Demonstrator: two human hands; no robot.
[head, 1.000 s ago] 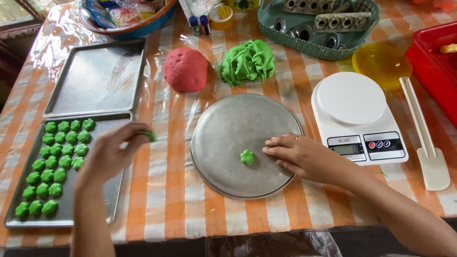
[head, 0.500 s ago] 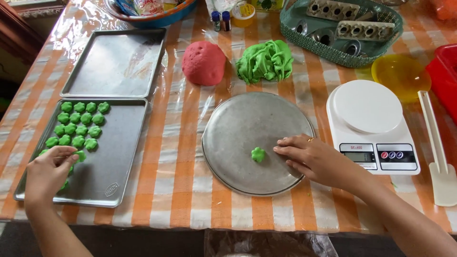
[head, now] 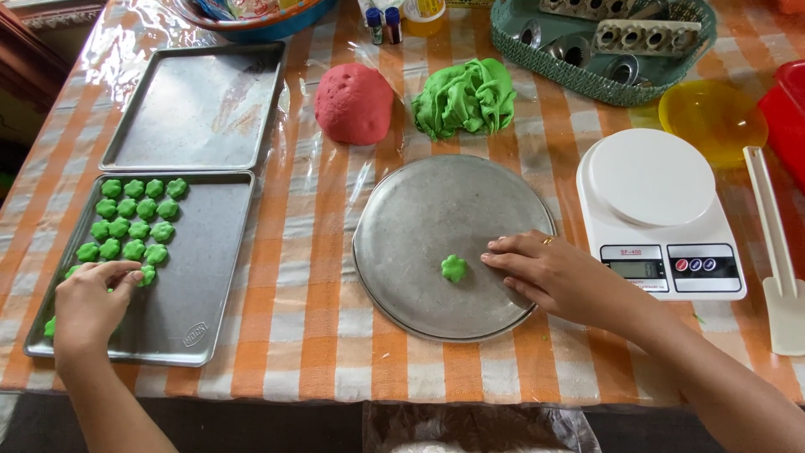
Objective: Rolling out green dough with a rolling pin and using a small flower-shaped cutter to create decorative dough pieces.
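My left hand (head: 90, 302) rests on the near baking tray (head: 197, 294), fingertips pinched around a small green dough flower at the end of several rows of green dough flowers (head: 134, 220). My right hand (head: 558, 277) lies flat on the round metal plate (head: 419, 218), fingers together, holding nothing. Its fingertips sit just right of a single green dough flower (head: 454, 268). Beyond the plate lie a red dough ball (head: 354, 102) and a lump of green dough (head: 465, 96).
A second, bare baking tray (head: 197, 109) sits behind the first. A white kitchen scale (head: 658, 210) stands right of the plate, with a white spatula (head: 776, 252), a yellow dish (head: 713, 117), a red container (head: 788, 117) and a green basket of metal moulds (head: 599, 42) nearby.
My left hand moved from mid-air over the tray down to the near end of the rows of dough flowers. My right hand stayed on the plate.
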